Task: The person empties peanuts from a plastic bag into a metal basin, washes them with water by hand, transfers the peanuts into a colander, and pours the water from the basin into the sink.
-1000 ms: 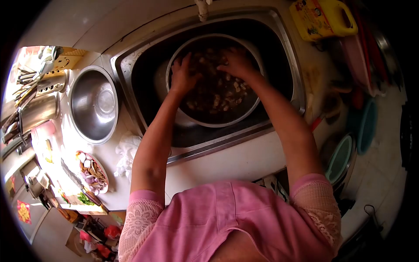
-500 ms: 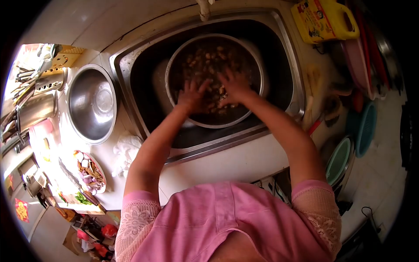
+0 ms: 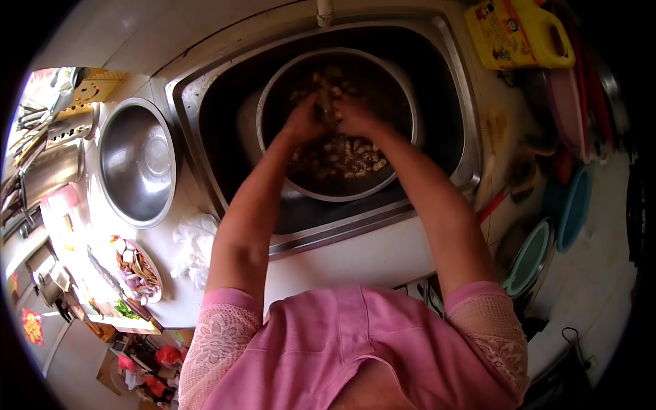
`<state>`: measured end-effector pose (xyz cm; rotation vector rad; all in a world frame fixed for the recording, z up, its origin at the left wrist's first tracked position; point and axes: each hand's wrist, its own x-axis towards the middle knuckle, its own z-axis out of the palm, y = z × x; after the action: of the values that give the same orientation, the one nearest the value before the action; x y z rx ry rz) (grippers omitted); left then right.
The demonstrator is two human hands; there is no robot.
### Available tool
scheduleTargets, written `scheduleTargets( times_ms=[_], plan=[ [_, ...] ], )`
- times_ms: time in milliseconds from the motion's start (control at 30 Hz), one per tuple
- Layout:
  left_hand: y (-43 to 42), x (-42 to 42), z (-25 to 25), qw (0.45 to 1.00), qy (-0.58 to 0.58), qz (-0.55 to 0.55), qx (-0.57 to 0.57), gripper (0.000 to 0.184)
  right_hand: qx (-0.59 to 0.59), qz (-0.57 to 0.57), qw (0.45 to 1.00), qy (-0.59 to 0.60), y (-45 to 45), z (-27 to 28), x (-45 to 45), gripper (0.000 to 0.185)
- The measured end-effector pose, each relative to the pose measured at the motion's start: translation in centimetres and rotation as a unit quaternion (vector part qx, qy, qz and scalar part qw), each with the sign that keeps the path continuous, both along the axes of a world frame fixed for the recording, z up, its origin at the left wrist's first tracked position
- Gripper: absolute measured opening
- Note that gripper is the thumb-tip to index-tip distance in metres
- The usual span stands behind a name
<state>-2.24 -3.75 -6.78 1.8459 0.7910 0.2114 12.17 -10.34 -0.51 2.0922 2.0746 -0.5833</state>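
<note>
A large round metal basin (image 3: 262,102) stands in the sink, holding murky water and many small brown, shell-like pieces (image 3: 355,164) whose exact kind I cannot make out. Both hands are down in the basin, close together near its middle. My left hand (image 3: 305,121) has its fingers curled inward around some of the pieces. Facing it, my right hand (image 3: 359,117) is also curled, gathering pieces between the two palms. Dark water and shade partly hide the fingertips.
Left of the dark sink (image 3: 225,89) lies an empty metal bowl (image 3: 137,164), with a plate of cut ingredients (image 3: 139,270) and a knife (image 3: 106,270) nearer me. A yellow jug (image 3: 516,34), a blue basin (image 3: 574,208) and a green basket (image 3: 529,260) stand on the right.
My hands have come together from spread, apart positions, moving toward the far part of the basin. Their fingers have curled in, and more pieces show at the near side.
</note>
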Motion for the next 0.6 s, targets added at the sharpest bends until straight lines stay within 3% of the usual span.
scheduleTargets(
  times_ms=[33,67,100,167,233,300,367,400,433,500,533,600],
  plan=[
    [0.5,-0.5,2.4,1.0,0.005,0.0,-0.007,0.077,-0.073,0.032,0.995,0.063,0.3,1.8,0.6,0.062],
    [1.5,-0.6,4.7,0.994,0.076,-0.031,-0.065,0.077,-0.037,-0.015,0.993,0.115,0.2,-0.3,2.9,0.063],
    [1.9,-1.1,5.6,0.992,0.109,-0.054,-0.04,0.079,0.002,-0.061,0.985,0.164,0.4,0.3,4.1,0.063],
    [1.2,-2.2,5.9,0.987,0.141,-0.079,-0.015,0.08,0.012,-0.077,0.991,0.107,-1.5,0.9,4.2,0.064],
    [-2.1,-3.4,3.8,0.954,0.167,-0.046,0.245,0.085,-0.039,-0.122,0.992,0.02,-4.3,0.0,1.9,0.072],
    [-4.5,-2.2,2.6,0.938,0.189,-0.072,0.283,0.085,-0.04,-0.127,0.991,0.0,-4.7,-0.7,-1.2,0.061],
    [-4.4,-0.5,0.5,0.953,0.234,-0.043,0.188,0.077,-0.097,-0.057,0.992,0.053,-3.6,-1.5,-2.0,0.051],
    [-2.3,-0.3,2.7,0.946,0.251,-0.115,0.17,0.065,-0.101,-0.065,0.986,0.112,-2.3,-2.4,-0.5,0.042],
    [-0.8,-0.4,3.3,0.955,0.231,-0.104,0.156,0.06,-0.103,-0.068,0.986,0.112,-1.3,-2.9,1.6,0.042],
    [1.0,-0.2,8.3,0.966,0.245,-0.02,0.079,0.058,0.074,-0.159,0.958,0.227,0.2,-2.6,4.9,0.045],
    [1.0,-0.3,7.8,0.966,0.246,-0.021,0.08,0.058,0.075,-0.159,0.958,0.228,0.4,-2.5,4.7,0.045],
    [0.4,-0.5,5.6,0.957,0.087,0.145,0.234,0.05,0.101,-0.241,0.957,0.128,0.6,-2.4,3.9,0.049]
  ],
)
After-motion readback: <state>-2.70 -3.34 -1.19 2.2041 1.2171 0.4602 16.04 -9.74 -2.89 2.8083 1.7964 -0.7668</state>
